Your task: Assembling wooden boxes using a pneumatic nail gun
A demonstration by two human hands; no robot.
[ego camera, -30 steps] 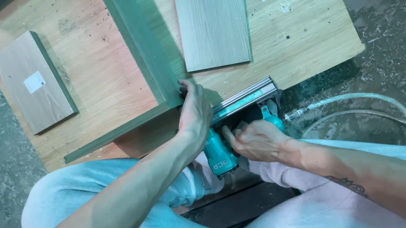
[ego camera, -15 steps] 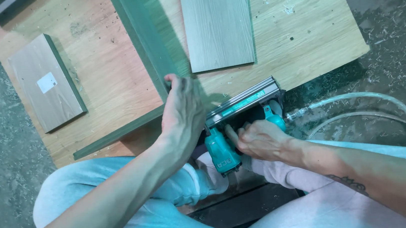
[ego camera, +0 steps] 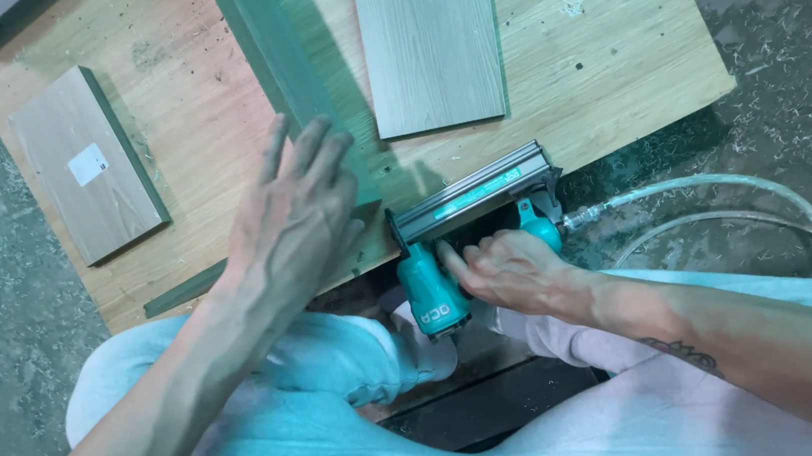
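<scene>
My right hand (ego camera: 509, 269) grips the handle of a teal pneumatic nail gun (ego camera: 471, 226), whose nose presses against the near edge of the wooden work board (ego camera: 610, 66). My left hand (ego camera: 296, 214) hovers with its fingers spread over the corner of a green-edged frame made of two joined strips (ego camera: 284, 70). It holds nothing. The frame's short strip (ego camera: 186, 288) runs along the board's near edge under my left wrist.
Two grey wood-grain panels lie on the board, one at the left (ego camera: 87, 161) and one at the top middle (ego camera: 428, 40). A clear air hose (ego camera: 725, 199) loops from the gun over the dusty concrete floor (ego camera: 787, 27). My knees sit below the board.
My left hand has lifted off the frame corner it was pressing and opened, shifting left. The nail gun and my right hand stay in place.
</scene>
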